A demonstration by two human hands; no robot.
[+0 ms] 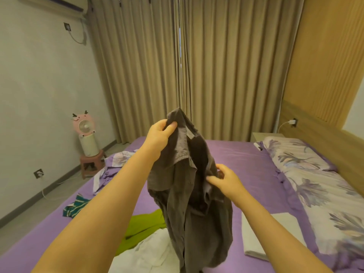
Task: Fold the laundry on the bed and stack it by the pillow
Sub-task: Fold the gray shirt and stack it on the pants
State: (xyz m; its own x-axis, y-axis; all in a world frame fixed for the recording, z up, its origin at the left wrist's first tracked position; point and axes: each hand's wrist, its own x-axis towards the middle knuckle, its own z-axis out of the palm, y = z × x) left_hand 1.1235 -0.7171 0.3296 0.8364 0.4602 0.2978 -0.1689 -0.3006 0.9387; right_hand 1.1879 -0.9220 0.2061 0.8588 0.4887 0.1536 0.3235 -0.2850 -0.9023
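Hanging above the purple bed, a dark grey shirt is being held up in the head view. The left hand is pinching the fabric near the collar, thumb on top, while the right hand is gripping a lower fold at the shirt's right side (its fingers curled into the cloth). Below, a green garment, a white garment and a striped garment are lying unfolded. A folded white piece is lying beside the floral pillow.
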